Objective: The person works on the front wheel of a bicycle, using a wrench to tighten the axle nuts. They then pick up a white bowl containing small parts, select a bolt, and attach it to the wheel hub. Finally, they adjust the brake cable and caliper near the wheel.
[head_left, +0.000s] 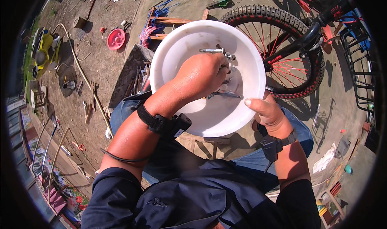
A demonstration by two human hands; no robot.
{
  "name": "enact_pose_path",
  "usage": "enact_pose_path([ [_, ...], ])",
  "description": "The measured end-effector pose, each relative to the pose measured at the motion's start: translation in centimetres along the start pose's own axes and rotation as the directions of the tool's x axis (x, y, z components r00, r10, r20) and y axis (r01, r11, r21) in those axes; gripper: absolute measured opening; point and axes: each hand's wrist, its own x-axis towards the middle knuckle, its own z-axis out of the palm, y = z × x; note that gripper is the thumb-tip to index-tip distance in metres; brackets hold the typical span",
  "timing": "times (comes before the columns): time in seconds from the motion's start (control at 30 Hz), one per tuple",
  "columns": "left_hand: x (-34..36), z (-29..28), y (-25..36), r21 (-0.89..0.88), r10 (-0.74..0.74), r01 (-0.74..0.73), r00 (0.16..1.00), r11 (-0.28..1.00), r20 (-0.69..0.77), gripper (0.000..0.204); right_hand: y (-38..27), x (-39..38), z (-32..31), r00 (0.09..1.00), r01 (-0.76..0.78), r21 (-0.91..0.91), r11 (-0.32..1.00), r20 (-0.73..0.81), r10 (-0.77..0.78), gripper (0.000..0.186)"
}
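Observation:
A white plastic bowl sits over my lap, holding several bolts and metal parts, including a long thin bolt. My left hand reaches into it, fingers curled down among the parts; whatever they hold is hidden. My right hand grips the bowl's right rim, thumb on top.
A bicycle wheel and fork stand at the right beside a black wire basket. Left are a tool box, wooden slats, a pink basin, a long pole and scattered tools on the ground.

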Motion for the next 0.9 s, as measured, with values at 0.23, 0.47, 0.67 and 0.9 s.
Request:
enact_pose_path([
  [0.23,0.0,1.2,0.2,-0.083,-0.002,-0.003,0.998,0.997,-0.063,0.016,-0.2,0.0,0.2,0.999,0.006,0.03,1.0,0.036,-0.007,0.073],
  [0.47,0.0,1.6,-0.1,0.05,0.053,-0.049,0.996,0.998,-0.076,0.016,-0.4,-0.1,0.8,1.0,0.007,-0.016,1.0,0.001,-0.007,0.078],
  [0.67,0.0,1.2,-0.7,0.147,0.183,-0.178,0.983,0.973,-0.023,0.022,-1.1,-0.1,1.2,0.999,0.017,0.013,1.0,0.035,-0.018,0.078],
  [0.9,0.1,1.1,-0.8,0.219,0.233,-0.224,0.972,0.95,-0.017,0.024,-1.0,-0.1,1.2,0.999,0.035,0.005,0.999,0.035,-0.035,0.077],
])
